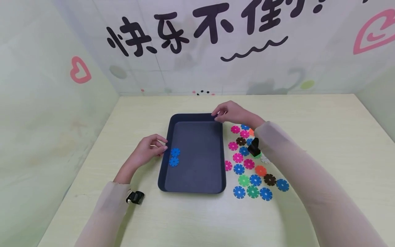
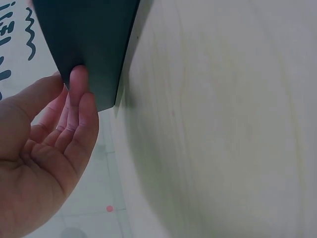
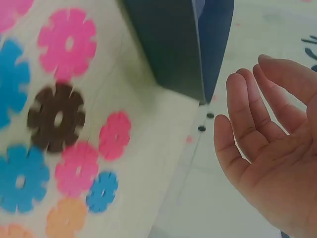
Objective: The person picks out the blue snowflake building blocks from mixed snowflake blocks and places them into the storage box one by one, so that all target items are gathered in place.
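A dark blue-grey rectangular tray lies on the table, with two blue notched discs inside by its left wall. At the left rim, my left hand pinches the edge. Its fingers lie against the outer wall in the left wrist view, with the thumb at the rim. Over the tray's far right corner is my right hand. In the right wrist view, the fingers are loosely bent, a little apart from the tray wall, with nothing held.
Several flat notched discs in pink, blue, green, orange, brown and white lie on the table right of the tray, some under the right forearm. A printed wall rises behind the table, and side walls flank it. Each sleeve carries a black wrist device.
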`<act>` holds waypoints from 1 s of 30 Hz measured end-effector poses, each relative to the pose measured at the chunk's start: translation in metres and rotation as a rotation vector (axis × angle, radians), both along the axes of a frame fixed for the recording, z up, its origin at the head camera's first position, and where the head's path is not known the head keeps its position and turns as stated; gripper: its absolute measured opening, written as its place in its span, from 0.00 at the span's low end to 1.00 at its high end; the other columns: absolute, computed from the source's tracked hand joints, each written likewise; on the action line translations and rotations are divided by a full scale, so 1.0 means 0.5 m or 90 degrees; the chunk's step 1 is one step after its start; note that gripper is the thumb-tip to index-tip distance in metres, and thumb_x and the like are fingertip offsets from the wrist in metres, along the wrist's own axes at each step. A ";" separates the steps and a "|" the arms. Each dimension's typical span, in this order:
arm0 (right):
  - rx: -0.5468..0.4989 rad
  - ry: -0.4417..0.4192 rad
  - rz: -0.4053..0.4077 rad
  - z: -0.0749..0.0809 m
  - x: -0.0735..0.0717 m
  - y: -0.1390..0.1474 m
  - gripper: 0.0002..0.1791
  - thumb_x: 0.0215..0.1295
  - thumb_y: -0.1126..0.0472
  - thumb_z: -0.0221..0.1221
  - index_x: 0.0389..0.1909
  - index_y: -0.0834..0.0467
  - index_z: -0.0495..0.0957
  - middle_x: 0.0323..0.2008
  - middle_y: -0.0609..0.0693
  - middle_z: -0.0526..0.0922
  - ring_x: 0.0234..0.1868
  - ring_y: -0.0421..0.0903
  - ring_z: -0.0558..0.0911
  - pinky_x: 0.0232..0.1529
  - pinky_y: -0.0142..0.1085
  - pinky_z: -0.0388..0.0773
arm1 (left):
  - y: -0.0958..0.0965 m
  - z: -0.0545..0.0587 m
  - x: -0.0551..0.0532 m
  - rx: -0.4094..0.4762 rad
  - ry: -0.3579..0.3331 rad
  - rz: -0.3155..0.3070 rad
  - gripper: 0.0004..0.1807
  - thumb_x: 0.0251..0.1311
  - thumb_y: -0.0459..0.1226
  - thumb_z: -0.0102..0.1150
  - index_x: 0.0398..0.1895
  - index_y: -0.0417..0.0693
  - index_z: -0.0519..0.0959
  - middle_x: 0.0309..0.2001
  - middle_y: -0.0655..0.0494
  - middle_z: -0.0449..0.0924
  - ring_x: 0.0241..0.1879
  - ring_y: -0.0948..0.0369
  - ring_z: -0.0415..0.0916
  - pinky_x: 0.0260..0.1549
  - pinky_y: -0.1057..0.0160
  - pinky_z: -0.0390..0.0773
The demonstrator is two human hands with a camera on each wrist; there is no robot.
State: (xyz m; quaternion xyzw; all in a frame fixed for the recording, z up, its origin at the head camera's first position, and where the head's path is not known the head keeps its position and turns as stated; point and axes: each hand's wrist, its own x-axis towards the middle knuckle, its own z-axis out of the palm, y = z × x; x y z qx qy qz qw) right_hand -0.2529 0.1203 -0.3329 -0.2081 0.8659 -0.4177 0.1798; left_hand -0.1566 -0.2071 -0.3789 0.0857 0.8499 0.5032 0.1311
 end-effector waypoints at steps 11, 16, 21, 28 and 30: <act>0.034 -0.004 -0.081 -0.009 -0.005 0.118 0.17 0.63 0.61 0.57 0.50 0.65 0.75 0.41 0.61 0.77 0.42 0.59 0.77 0.47 0.51 0.73 | 0.003 0.006 -0.003 -0.006 0.003 -0.004 0.15 0.60 0.32 0.57 0.47 0.33 0.72 0.32 0.43 0.78 0.30 0.52 0.77 0.33 0.57 0.80; 0.054 -0.019 -0.115 -0.038 -0.006 0.160 0.18 0.62 0.60 0.57 0.51 0.64 0.74 0.45 0.59 0.75 0.45 0.56 0.73 0.49 0.50 0.72 | 0.004 0.008 -0.001 -0.010 0.001 0.000 0.15 0.59 0.32 0.57 0.47 0.33 0.72 0.32 0.43 0.78 0.30 0.52 0.77 0.33 0.57 0.80; 0.071 -0.037 -0.131 -0.061 0.000 0.190 0.19 0.63 0.58 0.57 0.53 0.63 0.74 0.49 0.59 0.74 0.48 0.55 0.70 0.51 0.49 0.70 | 0.004 0.006 -0.001 -0.012 0.002 0.002 0.14 0.59 0.32 0.57 0.47 0.34 0.72 0.31 0.44 0.78 0.30 0.52 0.77 0.33 0.57 0.80; 0.071 -0.070 -0.140 -0.089 0.002 0.211 0.21 0.63 0.57 0.57 0.54 0.63 0.72 0.48 0.60 0.73 0.48 0.55 0.70 0.51 0.50 0.69 | 0.004 0.004 -0.002 -0.006 0.002 -0.003 0.14 0.59 0.32 0.57 0.47 0.34 0.72 0.31 0.44 0.78 0.30 0.52 0.77 0.33 0.57 0.80; 0.065 -0.077 -0.139 -0.094 0.004 0.213 0.22 0.62 0.57 0.59 0.54 0.63 0.72 0.46 0.60 0.74 0.47 0.54 0.71 0.50 0.49 0.70 | 0.004 0.005 -0.001 -0.004 0.004 -0.004 0.14 0.59 0.32 0.57 0.47 0.33 0.72 0.31 0.44 0.78 0.29 0.52 0.77 0.33 0.56 0.79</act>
